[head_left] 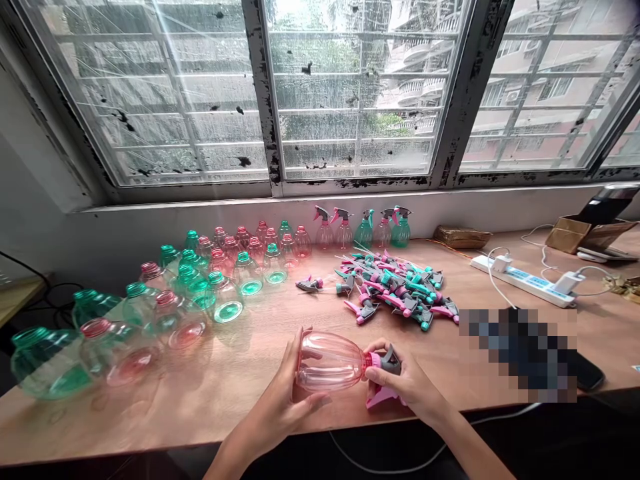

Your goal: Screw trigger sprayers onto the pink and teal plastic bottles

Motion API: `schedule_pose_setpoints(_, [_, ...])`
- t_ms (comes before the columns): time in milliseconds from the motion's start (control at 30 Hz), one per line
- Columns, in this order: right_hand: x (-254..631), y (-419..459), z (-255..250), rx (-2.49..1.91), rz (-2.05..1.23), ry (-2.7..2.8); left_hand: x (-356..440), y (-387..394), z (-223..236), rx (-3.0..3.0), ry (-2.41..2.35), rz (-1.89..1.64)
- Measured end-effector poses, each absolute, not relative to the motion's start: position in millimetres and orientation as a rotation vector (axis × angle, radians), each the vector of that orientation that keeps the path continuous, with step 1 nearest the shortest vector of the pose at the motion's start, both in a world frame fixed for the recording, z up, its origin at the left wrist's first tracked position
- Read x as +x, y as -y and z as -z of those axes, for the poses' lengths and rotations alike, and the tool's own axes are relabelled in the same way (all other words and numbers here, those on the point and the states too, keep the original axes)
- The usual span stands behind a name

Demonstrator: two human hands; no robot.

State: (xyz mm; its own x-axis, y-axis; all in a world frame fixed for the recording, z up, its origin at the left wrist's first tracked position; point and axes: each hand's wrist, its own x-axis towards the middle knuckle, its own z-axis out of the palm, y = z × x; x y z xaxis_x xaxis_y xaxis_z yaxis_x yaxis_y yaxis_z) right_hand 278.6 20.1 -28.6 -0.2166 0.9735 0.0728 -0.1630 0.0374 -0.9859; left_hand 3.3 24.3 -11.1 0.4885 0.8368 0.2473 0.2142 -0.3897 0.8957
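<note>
A clear pink spray bottle (331,361) lies on its side in the air just above the table's front part, its base to the left. My left hand (293,387) is wrapped round the base end. At the neck, my right hand (400,383) grips the pink and grey spray head (387,363), which sits at the bottle's mouth. Its pink part points down toward the table edge. Whether the collar is threaded on fully I cannot tell. Beyond my hands lies a heap of loose pink, green and grey spray heads (395,287).
Several open pink and green bottles (227,297) stand on the left of the wooden table (260,380). Bottles with spray heads (365,230) line the wall. On the right are a power strip (525,280), a phone (585,370), a brown packet (463,237) and cables.
</note>
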Motion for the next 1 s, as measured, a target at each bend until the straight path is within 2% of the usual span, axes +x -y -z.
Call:
schedule_pose_setpoints(667, [277.2, -20.0, 29.0, -0.930, -1.410, 1.292, 5.5, -24.6, 7.8, 1.818, -0.940, -0.883])
schedule_pose_setpoints(1000, [275.2, -18.3, 23.8, -0.904, -1.413, 1.292, 6.5, -30.9, 9.2, 1.767, -0.966, -0.984])
